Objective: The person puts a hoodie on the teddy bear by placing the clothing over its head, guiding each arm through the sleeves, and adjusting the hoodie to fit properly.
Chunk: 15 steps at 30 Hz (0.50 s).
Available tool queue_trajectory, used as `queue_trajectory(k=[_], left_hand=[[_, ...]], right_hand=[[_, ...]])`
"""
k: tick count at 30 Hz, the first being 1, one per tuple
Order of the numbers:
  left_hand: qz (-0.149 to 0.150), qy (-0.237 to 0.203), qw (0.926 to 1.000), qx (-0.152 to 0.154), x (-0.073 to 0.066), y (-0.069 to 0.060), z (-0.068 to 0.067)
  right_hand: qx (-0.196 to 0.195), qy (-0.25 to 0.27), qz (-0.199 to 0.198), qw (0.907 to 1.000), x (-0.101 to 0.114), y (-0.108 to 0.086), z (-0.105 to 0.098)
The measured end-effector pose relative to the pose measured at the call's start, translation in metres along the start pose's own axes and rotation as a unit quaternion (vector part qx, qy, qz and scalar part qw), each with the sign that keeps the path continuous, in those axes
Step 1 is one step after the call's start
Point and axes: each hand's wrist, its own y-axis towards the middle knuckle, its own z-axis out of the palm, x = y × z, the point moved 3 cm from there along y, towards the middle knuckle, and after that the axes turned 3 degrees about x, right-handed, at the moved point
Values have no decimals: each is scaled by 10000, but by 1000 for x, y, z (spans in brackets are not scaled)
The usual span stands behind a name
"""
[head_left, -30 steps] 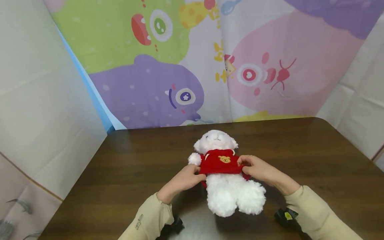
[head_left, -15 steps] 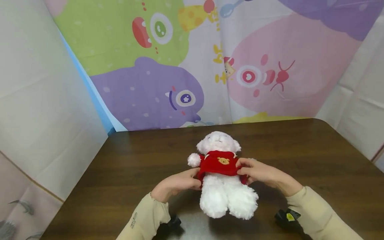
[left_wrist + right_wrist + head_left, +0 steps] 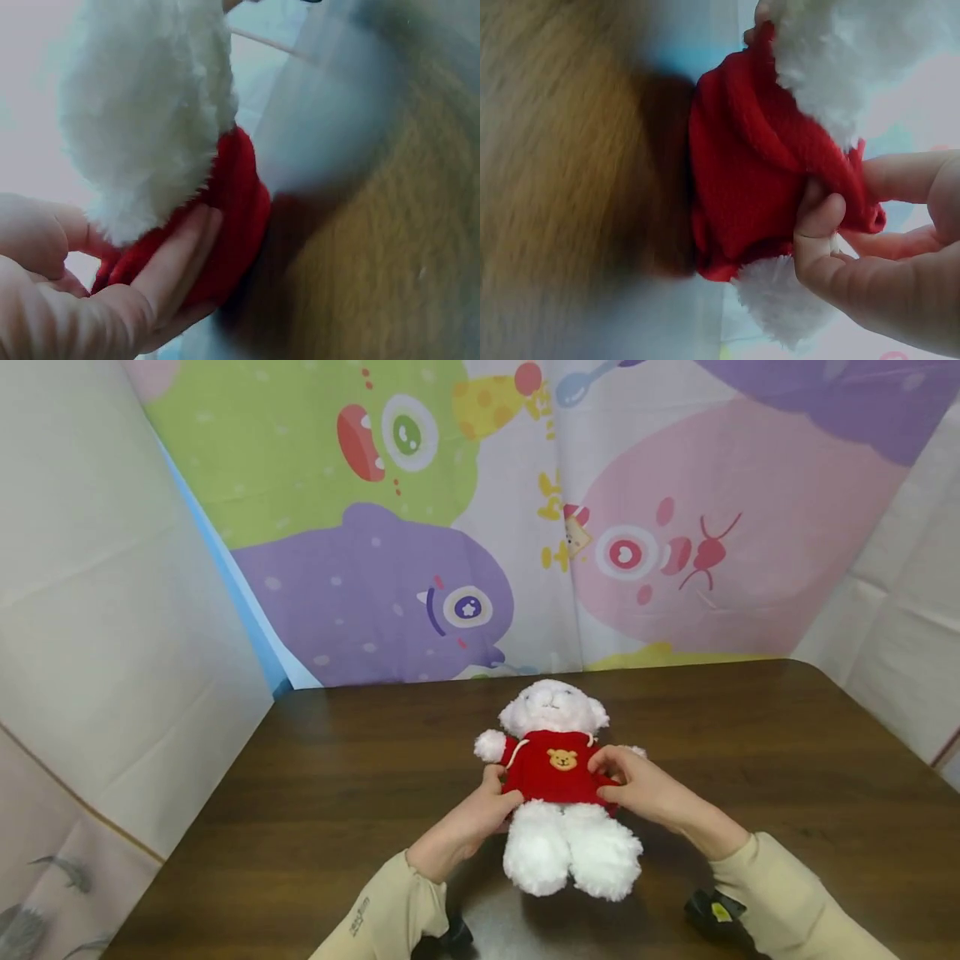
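Note:
A white plush toy (image 3: 536, 856) with fluffy legs lies face up on the table in the head view, head toward the far edge. It wears a red top (image 3: 555, 787) with a bear face on the chest and white cords. My left hand (image 3: 476, 814) grips the top's lower side, thumb in front; in the left wrist view its fingers (image 3: 169, 266) lie along the red cloth under a fluffy leg. On the other side my right hand (image 3: 652, 789) pinches the hem, which the right wrist view shows as a fold of red cloth (image 3: 742, 165) between thumb and fingers.
The toy and hands are over a dark brown wooden table (image 3: 337, 752). Behind it hangs a curtain (image 3: 375, 593) printed with cartoon monsters. Pale panels (image 3: 112, 568) stand at the sides. A black wrist strap (image 3: 712, 910) shows below the right sleeve.
The top's front hem has come down lower over the toy's belly. My left hand has shifted its hold, its thumb now on the front of the cloth. The toy's legs have moved slightly left.

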Motion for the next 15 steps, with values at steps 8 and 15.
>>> queue_trajectory(k=[8, 15], left_hand=[[97, 225, 9977, 633, 0, -1, 3], [106, 1693, 9849, 349, -17, -12, -34]], right_hand=[[-62, -442, -242, 9987, -6, 1, -11], [-813, -1357, -116, 9873, 3, -11, -36]])
